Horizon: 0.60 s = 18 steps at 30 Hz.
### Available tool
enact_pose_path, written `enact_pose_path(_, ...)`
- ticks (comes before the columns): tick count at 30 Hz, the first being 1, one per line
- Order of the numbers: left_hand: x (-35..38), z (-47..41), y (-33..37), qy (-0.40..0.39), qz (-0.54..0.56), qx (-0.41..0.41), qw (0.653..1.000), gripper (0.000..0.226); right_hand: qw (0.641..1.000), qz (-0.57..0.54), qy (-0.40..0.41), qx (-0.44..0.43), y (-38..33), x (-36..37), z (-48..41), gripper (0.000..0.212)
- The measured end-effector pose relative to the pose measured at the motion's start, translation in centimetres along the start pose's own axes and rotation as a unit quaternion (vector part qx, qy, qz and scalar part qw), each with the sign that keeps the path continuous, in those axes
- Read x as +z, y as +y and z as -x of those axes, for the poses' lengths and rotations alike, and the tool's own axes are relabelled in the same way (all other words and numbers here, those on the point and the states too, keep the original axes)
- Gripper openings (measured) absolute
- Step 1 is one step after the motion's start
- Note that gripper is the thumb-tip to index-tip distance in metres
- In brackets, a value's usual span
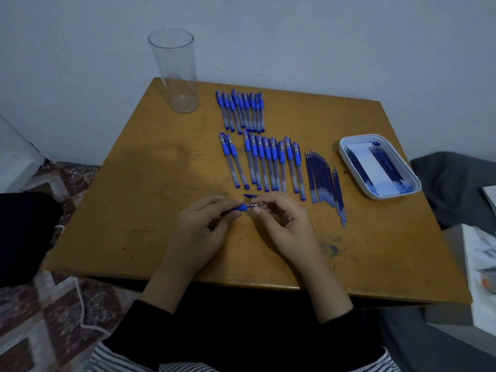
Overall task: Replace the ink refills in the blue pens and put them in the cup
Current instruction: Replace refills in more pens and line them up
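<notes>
One clear cup [175,73] stands far left on the table [128,216]. Near centre, the left hand [204,224] grips one blue pen [239,208] and the right hand [284,224] pinches its tip end. One loose cap [249,196] lies just beyond. The nearer row [264,162] holds ten pens, the farther row [241,111] roughly ten. To the right lie about eleven refills [322,178], then one white tray [375,196] of refills.

The left of the ochre wooden table [128,200] lies open up to the tall clear plastic cup [174,71]; rows of blue capped pens [261,151], blue refills [319,178] and a white plastic tray [374,196] crowd the right.
</notes>
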<state>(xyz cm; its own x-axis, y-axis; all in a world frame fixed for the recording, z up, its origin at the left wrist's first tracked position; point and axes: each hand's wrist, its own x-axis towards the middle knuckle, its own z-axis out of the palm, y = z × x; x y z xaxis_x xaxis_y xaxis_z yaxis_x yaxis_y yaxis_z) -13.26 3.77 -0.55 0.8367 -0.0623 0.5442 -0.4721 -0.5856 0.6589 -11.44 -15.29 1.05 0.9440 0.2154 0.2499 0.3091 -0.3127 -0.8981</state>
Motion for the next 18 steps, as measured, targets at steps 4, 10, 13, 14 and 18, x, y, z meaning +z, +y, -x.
enact_pose_path(4, 0.08, 0.06, -0.01, -0.002, -0.002, 0.003, 1.0, 0.02, 0.999, 0.038, 0.012, 0.001, 0.04, 0.23, -0.05, 0.014)
enact_pose_path(10, -0.09, -0.04, 0.11, -0.002, 0.013, -0.006, 1.0, 0.021, 0.999, 0.015, -0.005, -0.032, -0.37, 0.05, 0.3, 0.023)
enact_pose_path(13, -0.07, 0.14, -0.01, -0.015, -0.006, 0.002, 1.0, 0.019, 0.997, 0.067, -0.001, -0.036, 0.02, 0.14, 0.19, 0.011)
enact_pose_path(14, -0.07, 0.18, -0.03, -0.018, -0.008, 0.005, 1.0, 0.019, 0.997, 0.073, 0.003, -0.027, -0.01, 0.18, 0.15, 0.013)
enact_pose_path(18, -0.08, 0.1, 0.15, -0.01, 0.002, 0.005, 1.0, 0.021, 0.998, 0.055, 0.014, -0.01, -0.23, 0.41, 0.36, 0.016)
